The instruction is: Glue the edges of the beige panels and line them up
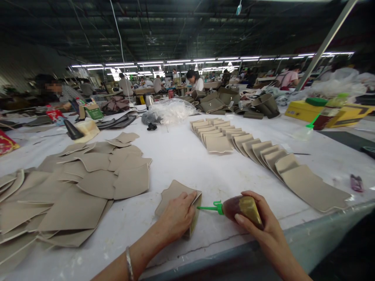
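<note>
My right hand (266,220) grips a squeeze glue bottle (241,208) tipped on its side, with dark contents and a green nozzle. The nozzle's tip points left and meets the edge of a beige leather-like piece (171,193), or lies just beside it. My left hand (178,212), wearing a bracelet at the wrist, holds that piece on the table, fingers bent over its raised right edge. Part of the piece is hidden under this hand. Further left lies a loose heap of similar beige pieces (73,203). On the right, more pieces (263,154) overlap in a curved row.
A white-covered table (175,152) carries everything. At its back are a clear plastic bag (170,109) and dark folded panels (215,102). Another bottle with a green nozzle (325,115) stands by a yellow box (301,109). A purple clip-like object (356,182) lies far right. People work behind.
</note>
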A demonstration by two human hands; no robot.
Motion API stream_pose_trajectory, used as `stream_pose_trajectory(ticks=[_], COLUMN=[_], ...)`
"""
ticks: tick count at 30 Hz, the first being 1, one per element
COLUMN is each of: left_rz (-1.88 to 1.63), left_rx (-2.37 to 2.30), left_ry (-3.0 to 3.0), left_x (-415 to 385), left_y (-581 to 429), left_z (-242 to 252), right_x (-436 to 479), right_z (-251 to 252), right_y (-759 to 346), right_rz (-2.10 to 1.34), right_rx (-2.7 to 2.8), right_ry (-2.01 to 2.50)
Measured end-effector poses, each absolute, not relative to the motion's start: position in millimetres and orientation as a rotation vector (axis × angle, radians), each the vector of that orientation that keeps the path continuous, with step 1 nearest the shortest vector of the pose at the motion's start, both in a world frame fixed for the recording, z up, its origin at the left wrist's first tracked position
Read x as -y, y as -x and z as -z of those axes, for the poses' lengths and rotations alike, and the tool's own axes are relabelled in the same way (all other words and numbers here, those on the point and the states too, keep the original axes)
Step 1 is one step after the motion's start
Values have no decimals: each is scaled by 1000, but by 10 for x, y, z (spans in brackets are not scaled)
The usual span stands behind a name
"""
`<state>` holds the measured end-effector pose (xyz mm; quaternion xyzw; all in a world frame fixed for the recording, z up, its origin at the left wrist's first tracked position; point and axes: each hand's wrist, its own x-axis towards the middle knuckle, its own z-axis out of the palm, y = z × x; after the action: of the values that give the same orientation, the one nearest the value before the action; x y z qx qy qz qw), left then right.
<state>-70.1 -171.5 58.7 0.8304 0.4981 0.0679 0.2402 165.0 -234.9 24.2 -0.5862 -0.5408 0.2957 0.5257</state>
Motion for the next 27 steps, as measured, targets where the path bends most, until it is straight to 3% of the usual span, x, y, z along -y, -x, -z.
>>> stream_pose_trajectory(ticks=[5,11,27], left_rz=[-162,-180,-172], left_rx=[-1357,-1331,-1336], left_ry=[-2286,-2320,-2287], left_x=[1706,1695,1691], left_y=[694,697,687], left_z=[-589,-575,-599], right_x=[2287,2339,2271], right_z=[-265,-295,-304], right_y=[-1675,-1672,-1763], right_rz=[-659,-906,-741], right_rx=[1288,1344,1362], right_ry=[1391,1340,1382])
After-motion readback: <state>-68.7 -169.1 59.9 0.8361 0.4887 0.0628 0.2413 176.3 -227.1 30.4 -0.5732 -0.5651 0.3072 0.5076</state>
